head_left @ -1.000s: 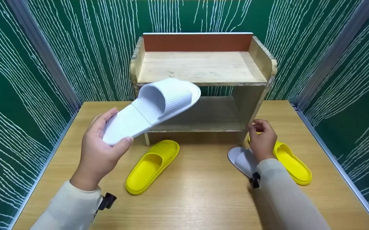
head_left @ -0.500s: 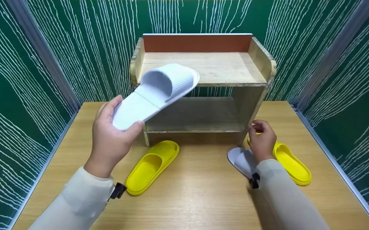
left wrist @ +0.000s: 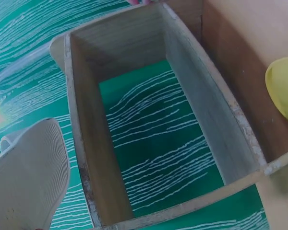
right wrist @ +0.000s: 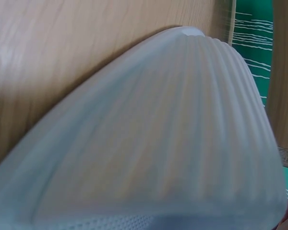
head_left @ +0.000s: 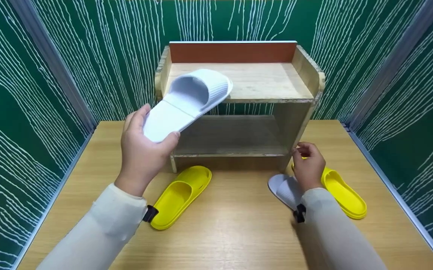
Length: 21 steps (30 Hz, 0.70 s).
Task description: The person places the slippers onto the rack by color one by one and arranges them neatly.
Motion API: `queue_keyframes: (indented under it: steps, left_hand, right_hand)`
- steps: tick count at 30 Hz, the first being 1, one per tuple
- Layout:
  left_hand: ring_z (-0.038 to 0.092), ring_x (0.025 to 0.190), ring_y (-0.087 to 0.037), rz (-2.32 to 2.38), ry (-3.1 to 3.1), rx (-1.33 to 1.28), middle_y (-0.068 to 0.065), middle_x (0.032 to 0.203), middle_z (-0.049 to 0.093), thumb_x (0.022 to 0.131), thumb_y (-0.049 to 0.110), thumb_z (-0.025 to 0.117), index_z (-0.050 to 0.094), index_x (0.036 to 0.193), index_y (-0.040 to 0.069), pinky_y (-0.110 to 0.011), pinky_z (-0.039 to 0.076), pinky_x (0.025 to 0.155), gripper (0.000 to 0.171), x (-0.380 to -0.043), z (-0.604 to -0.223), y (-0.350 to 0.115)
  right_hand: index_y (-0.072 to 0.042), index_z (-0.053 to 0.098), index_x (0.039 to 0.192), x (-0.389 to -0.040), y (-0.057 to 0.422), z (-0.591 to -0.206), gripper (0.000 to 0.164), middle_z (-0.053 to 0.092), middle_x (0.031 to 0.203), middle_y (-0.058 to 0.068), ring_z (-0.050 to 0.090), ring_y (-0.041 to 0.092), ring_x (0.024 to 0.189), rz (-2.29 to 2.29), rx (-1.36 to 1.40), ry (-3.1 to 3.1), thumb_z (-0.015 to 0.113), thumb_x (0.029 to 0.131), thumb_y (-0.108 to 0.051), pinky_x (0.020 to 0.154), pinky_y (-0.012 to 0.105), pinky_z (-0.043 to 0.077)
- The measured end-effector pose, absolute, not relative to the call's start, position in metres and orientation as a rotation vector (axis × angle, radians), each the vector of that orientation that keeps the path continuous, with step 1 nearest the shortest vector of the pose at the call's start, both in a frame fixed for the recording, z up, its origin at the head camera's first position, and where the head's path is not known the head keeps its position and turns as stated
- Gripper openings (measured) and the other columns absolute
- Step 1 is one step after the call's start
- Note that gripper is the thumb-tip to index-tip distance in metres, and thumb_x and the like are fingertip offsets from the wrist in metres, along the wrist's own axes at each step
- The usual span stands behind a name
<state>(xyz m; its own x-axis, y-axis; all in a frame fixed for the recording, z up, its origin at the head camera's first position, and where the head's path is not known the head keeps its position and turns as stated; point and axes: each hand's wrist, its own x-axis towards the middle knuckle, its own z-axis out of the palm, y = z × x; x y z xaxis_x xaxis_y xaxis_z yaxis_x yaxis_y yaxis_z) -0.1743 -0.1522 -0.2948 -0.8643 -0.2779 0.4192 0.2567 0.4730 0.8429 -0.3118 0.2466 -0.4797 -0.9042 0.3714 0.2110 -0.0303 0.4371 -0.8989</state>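
Observation:
My left hand [head_left: 145, 157] grips a white slipper [head_left: 164, 120] by its heel, fingers on one edge and thumb on the other. The slipper is tilted toe up, its toe in front of the upper shelf of the wooden shoe rack [head_left: 235, 80]. The left wrist view has the slipper [left wrist: 33, 177] beside the rack's frame [left wrist: 209, 103]. My right hand [head_left: 309, 167] pinches the front edge of the rack's right side panel, low down. Beneath that hand lies a second white slipper [head_left: 287, 189], partly hidden by the sleeve; its ribbed strap [right wrist: 182, 129] fills the right wrist view.
One yellow slipper [head_left: 179, 197] lies left of centre before the rack. Another yellow slipper [head_left: 344, 193] lies at the right, partly behind my right hand. The wooden tabletop [head_left: 231, 232] is enclosed by green walls [head_left: 119, 67] with white streaks.
My left hand has carried the white slipper up, to the right and toward the rack; its toe has risen from the lower opening to the upper shelf. My right hand stays at the panel.

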Motion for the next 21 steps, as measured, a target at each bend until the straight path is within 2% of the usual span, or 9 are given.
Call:
queue_keyframes:
  steps: [6, 21]
  left_hand:
    - [0.046, 0.128, -0.026, -1.393, -2.213, 0.087, -0.013, 0.151, 0.045, 0.083, 0.027, 0.084, 0.041, 0.157, 0.001, -0.044, 0.047, 0.112, 0.089, -0.186, -0.296, -0.145]
    - [0.047, 0.131, -0.025, -1.424, -2.132, 0.186, -0.012, 0.154, 0.042, 0.086, 0.029, 0.084, 0.038, 0.159, 0.003, -0.038, 0.047, 0.113, 0.090, -0.213, -0.294, -0.117]
  right_hand:
    - [-0.021, 0.062, 0.139, -0.309, 0.246, -0.477, 0.032, 0.066, 0.128, 0.001, 0.061, 0.020, 0.111, 1.504, -0.329, -2.340, 0.062, 0.107, -0.027, 0.093, 0.026, 0.059]
    - [-0.023, 0.062, 0.140, -0.310, 0.246, -0.478, 0.033, 0.066, 0.130, 0.001, 0.062, 0.022, 0.113, 1.523, -0.356, -2.348, 0.062, 0.107, -0.026, 0.094, 0.028, 0.059]
